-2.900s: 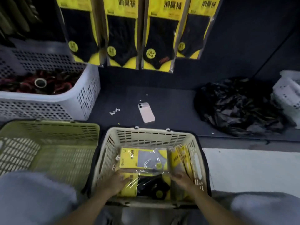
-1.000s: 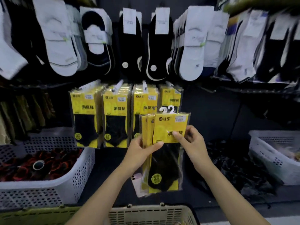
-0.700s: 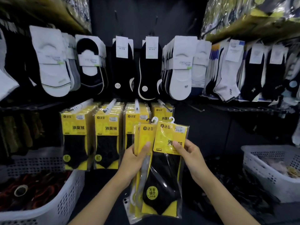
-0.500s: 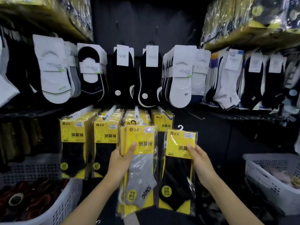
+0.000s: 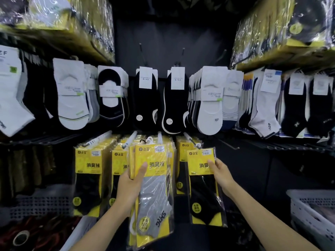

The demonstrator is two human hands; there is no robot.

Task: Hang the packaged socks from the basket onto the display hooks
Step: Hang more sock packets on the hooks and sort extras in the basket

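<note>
My left hand (image 5: 130, 185) grips a small stack of yellow sock packs (image 5: 154, 192); the front one shows a grey sock, and white hanger hooks stick out at its top. My right hand (image 5: 220, 173) pinches the right edge of a single yellow pack with a black sock (image 5: 203, 185), held up just below the rightmost display hook (image 5: 190, 139). Its top edge overlaps the yellow packs hanging there (image 5: 184, 149). More yellow packs hang on the hooks to the left (image 5: 88, 178). The basket is out of view.
Rows of white and black low-cut socks (image 5: 145, 100) hang above the yellow packs. Wrapped stock sits on upper shelves (image 5: 282, 29). A white perforated basket (image 5: 311, 212) stands at lower right, another with red items (image 5: 36, 230) at lower left.
Both hands lifted the packs from the basket up to the display. The right hand drew the black-sock pack off the stack and moved it right and up toward the rightmost hook.
</note>
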